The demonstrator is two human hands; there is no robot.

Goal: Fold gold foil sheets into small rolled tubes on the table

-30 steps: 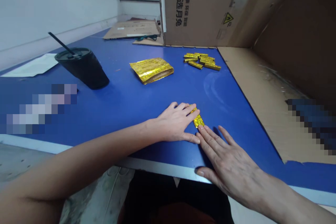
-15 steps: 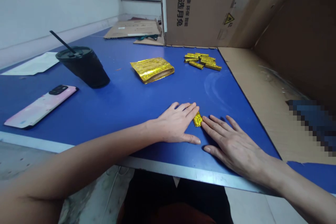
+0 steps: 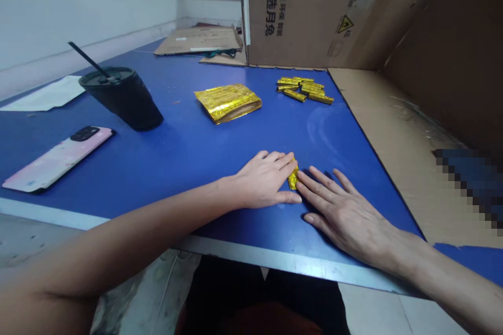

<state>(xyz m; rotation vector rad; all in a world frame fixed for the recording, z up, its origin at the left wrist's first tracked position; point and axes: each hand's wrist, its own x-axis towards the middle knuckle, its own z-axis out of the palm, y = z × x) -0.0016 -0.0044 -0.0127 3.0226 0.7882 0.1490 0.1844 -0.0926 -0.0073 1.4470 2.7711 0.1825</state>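
A small folded piece of shiny gold foil paper (image 3: 292, 180) lies on the blue table (image 3: 188, 162) near its front edge. My left hand (image 3: 262, 180) rests flat, palm down, its fingertips covering the far left part of the piece. From the other side, my right hand (image 3: 343, 209) touches the right edge of the piece with its index fingertip, its fingers stretched out and spread. Beyond my hands sits a stack of gold foil paper sheets (image 3: 230, 102). Farther right, several narrow folded gold strips (image 3: 306, 89) lie in a loose pile.
A black cup with a straw (image 3: 121, 97) stands on the left, behind a phone in a pink and white case (image 3: 58, 159). A white sheet (image 3: 43, 94) lies at the far left. Large cardboard panels (image 3: 298, 15) stand along the back and right.
My right hand's fingers have shifted slightly left against the gold piece. The piece now shows narrower between my hands. The stack and the pile stay where they were.
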